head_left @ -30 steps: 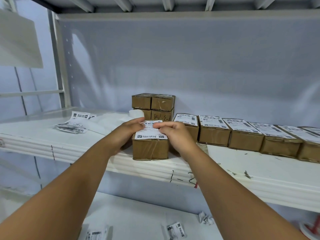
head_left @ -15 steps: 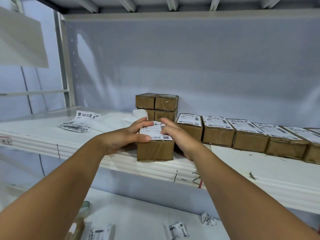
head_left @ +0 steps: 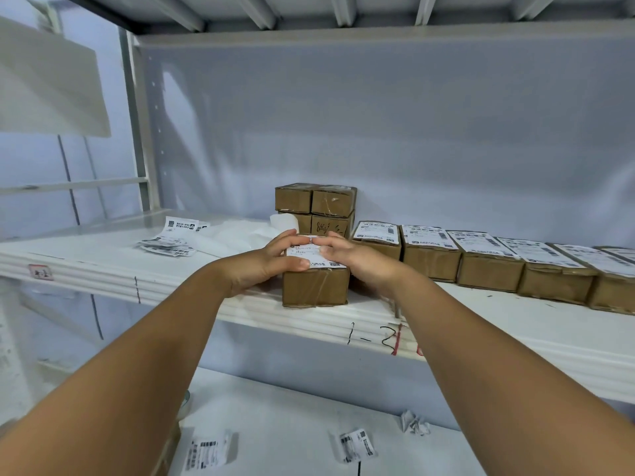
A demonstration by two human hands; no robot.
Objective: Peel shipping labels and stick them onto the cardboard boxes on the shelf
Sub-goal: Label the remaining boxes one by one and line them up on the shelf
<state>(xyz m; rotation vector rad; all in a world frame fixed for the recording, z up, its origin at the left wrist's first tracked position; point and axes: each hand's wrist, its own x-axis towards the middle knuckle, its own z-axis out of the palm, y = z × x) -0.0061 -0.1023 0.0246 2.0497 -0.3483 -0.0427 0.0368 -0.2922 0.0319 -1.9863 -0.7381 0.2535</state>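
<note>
1. Label [head_left: 311,256] lies face up on top of the near box [head_left: 315,286]. That box stands alone at the near edge of the shelf [head_left: 103,269], about the middle of my view.
2. My left hand [head_left: 263,264] comes in from the left. Its fingers [head_left: 287,239] reach over the far part of the label and the thumb lies along its near edge, bearing down; nothing is pinched.
3. My right hand [head_left: 359,264] comes in from the right, its fingers [head_left: 332,242] bent with the tips on the label. The fingertips of the two hands almost meet at the far edge. I read this as pressing rather than gripping.
4. I judge this to be the smoothing step. With pressure from both sides the sticker beds flat and the box cannot slide.
5. The box sits forward of the others, I think to give both hands room around it.
6. To the right, a row of labelled boxes [head_left: 488,266] runs side by side out of view, each with a label on top. Far behind the near box is a stack of bare boxes [head_left: 314,207], probably waiting their turn.
7. On the far left lie loose labels [head_left: 168,243] beside white backing paper [head_left: 237,235], handy for the next peel.
8. The risk I see is a lifted corner, so I would rub outward to every edge.
</note>
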